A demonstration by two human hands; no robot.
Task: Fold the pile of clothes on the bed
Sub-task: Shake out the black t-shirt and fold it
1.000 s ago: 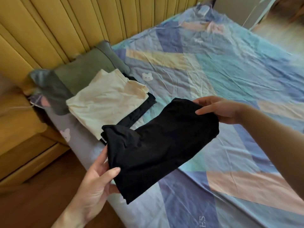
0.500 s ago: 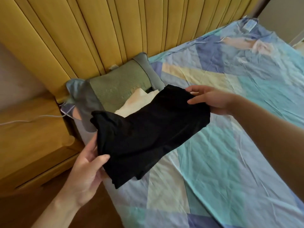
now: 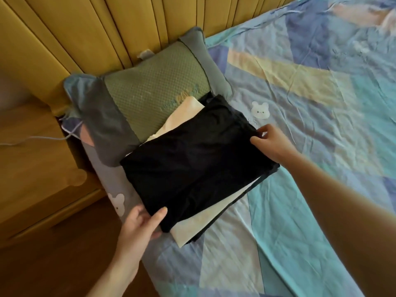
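Green pillow [image 3: 154, 97] against headboard [image 3: 120, 24]; possibly a nightstand [image 3: 32, 159].

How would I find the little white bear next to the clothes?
Start at the green pillow against the yellow headboard. Just in front of it sits the stack with the black folded garment on top. The white bear print is on the sheet, just beyond the right hand; another bear sits at the mattress edge.

Matt black cloth garment [image 3: 192, 163]; dimpled green pillow [image 3: 154, 82]; crinkled cotton sheet [image 3: 310, 103].

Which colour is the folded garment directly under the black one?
Cream, seen in the head view: the cream garment under the black garment.
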